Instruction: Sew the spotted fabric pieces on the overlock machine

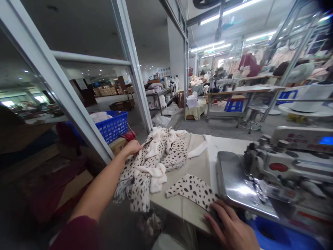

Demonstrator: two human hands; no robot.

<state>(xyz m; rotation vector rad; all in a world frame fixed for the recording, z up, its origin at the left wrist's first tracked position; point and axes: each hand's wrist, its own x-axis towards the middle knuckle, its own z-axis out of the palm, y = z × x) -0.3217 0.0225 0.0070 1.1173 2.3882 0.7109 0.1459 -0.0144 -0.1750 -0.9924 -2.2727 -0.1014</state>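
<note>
A heap of cream fabric pieces with dark spots [175,151] lies on the beige tabletop, with plain cream fluffy strips [157,173] twisted among them. At the heap's left side, my left hand [133,147] has its fingers closed on spotted fabric. One single spotted fabric piece [194,189] lies flat near the table's front edge. My right hand [231,222] pinches the right end of that piece between thumb and fingers. Just right of the piece stands a sewing machine [278,163] with a shiny metal bed plate [239,180].
Left of the table, a metal frame post [135,69] rises close to my left arm. Behind it sits a blue plastic basket [113,126] holding pale cloth. Under the machine is a blue plastic bin [273,232]. Farther back are a stool [252,116] and a worktable [249,89].
</note>
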